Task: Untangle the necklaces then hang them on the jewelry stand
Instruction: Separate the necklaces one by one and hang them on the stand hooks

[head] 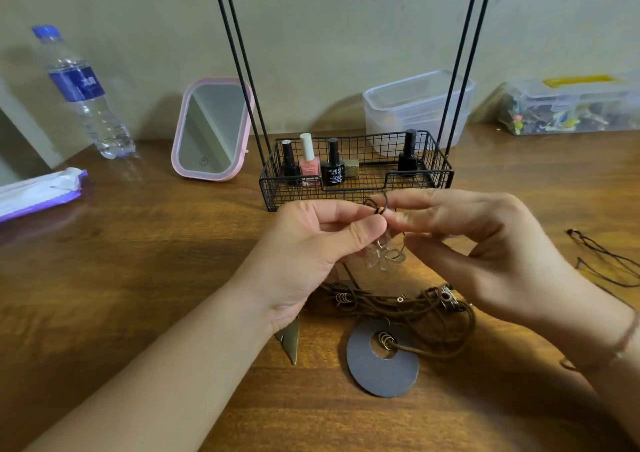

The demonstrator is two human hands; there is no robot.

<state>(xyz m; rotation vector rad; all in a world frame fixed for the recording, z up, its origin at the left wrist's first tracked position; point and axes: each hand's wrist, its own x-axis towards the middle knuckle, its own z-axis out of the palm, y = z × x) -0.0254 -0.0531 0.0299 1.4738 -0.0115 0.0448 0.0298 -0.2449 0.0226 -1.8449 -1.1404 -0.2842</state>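
1. Brown wooden counter point(138, 278) carries all items.
2. Black wire jewelry stand point(356, 171), basket base holding nail polish bottles point(308, 164), stands at the back centre.
3. Left hand point(311, 254) and right hand point(491, 243) are raised just in front of the basket, each pinching a thin dark cord loop point(375, 207) between thumb and forefinger; a clear flower pendant point(384, 255) hangs below.
4. Tangled brown cord necklaces point(408, 307) lie on the counter beneath the hands, beside a grey disc pendant point(381, 365).
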